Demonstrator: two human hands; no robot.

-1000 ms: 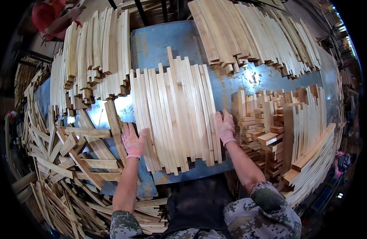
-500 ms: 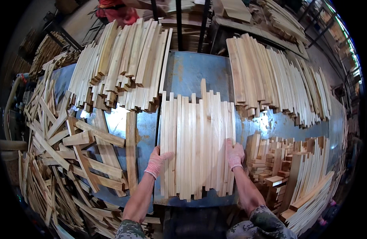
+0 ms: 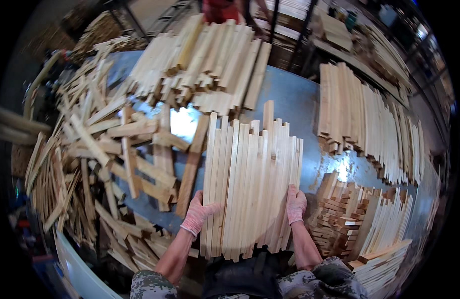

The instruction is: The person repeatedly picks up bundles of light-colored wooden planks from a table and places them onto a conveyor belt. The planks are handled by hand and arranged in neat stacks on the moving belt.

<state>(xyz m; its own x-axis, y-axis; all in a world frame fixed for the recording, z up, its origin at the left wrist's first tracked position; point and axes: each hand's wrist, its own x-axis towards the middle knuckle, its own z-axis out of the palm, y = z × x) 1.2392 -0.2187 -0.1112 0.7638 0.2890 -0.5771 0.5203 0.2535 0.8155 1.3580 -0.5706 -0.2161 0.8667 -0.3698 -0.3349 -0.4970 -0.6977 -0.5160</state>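
A wide row of pale wooden strips [image 3: 247, 184] stands pressed side by side between my two hands, its near ends overhanging the table's front edge. My left hand [image 3: 200, 212], in a pinkish knitted glove, clasps the row's left side, with the thumb over the top face. On the opposite side my right hand [image 3: 295, 203], gloved alike, grips the outermost strips. The strips' far ends are uneven, and one sticks out beyond the others. The fingers underneath are hidden.
The blue metal table [image 3: 289, 94] bears a tall stack of strips [image 3: 195, 65] at the far left and a stacked row [image 3: 364, 114] at the far right. Jumbled offcuts [image 3: 100, 154] cover the left. Short blocks [image 3: 339, 209] are piled at the near right. A person in red [image 3: 220, 10] stands behind.
My hands have drawn the row of strips toward me, still clasping both sides. The whole view has tilted and shifted, so the surrounding stacks appear displaced.
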